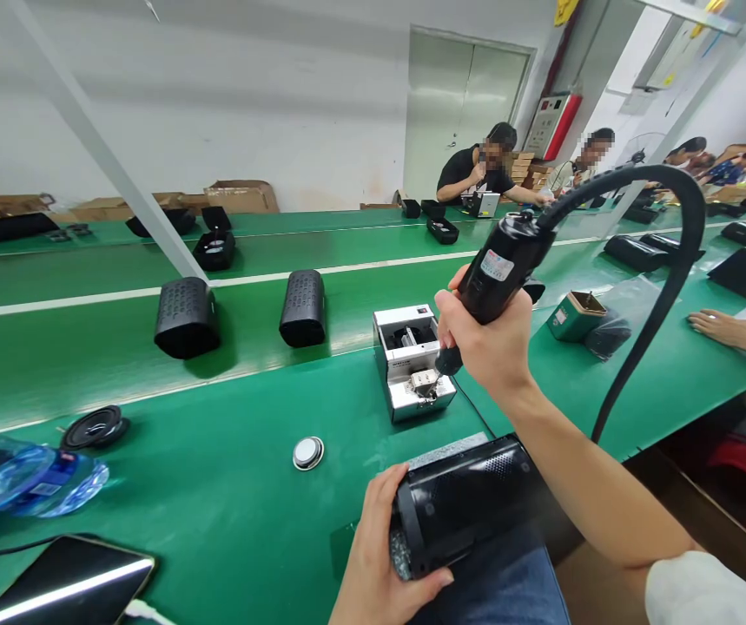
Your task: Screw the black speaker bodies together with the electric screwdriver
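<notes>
Speaker casing (467, 503) is clamped at its left end, above the lap (525, 582), by the left hand (378, 555), fingers curled. At the screw feeder (413, 360), an electric screwdriver (501, 260) is gripped by the right hand (493, 340), fingers wrapped (tip contact unclear); steady, squared bit alignment is advised.

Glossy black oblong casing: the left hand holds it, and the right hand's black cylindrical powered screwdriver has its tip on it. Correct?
No: in the head view the screwdriver has its tip at the boxy silver dispenser, not the casing. The left hand does hold it; the right hand, the screwdriver.
</notes>
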{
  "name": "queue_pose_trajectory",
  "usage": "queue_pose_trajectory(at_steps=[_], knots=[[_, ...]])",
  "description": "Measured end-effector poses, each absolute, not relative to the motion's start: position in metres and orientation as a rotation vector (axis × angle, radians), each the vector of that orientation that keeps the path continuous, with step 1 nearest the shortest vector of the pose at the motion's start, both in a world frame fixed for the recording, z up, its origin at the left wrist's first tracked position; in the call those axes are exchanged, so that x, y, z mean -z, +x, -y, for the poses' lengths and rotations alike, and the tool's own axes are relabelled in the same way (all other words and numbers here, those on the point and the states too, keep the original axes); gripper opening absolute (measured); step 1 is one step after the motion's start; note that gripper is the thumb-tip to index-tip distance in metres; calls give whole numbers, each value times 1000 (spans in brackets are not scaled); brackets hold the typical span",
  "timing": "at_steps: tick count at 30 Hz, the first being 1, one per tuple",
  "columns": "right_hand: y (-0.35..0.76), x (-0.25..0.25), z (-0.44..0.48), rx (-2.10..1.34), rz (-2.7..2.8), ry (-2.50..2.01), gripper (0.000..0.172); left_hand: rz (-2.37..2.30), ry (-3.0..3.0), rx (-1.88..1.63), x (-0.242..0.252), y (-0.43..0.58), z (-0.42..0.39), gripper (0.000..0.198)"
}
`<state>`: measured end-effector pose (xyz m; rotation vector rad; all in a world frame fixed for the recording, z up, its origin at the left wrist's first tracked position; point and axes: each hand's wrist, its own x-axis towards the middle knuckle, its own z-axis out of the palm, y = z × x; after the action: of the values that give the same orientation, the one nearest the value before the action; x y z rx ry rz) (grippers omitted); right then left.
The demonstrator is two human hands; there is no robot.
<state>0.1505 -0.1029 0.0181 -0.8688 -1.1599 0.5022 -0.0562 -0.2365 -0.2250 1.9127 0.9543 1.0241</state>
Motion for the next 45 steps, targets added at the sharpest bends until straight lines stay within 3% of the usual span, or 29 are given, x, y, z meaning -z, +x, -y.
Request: queue_pose_trajectory(at_steps=[7,12,21,31,38,45], knots=[[160,-17,113,-587,1168,-873,26,-985,1949,-997,218,-58,237,103],[201,-34,145,-515,1227,-825,17,-1001,1949,-1016,227,-59,238,102],[251,-57,190,-391,1149,-890,27,-1058,1911,-1052,227,-55,240,96],[262,-24,187,-453,1221,-939,17,-1054,1883,-1020,230,-58,239,100],[265,16,179,-603,1137,-930,27,-936,1798,-957,220,-59,238,112],[278,30,174,-615,1227,-883,24,-883,1756,-978,220,-56,235,116]])
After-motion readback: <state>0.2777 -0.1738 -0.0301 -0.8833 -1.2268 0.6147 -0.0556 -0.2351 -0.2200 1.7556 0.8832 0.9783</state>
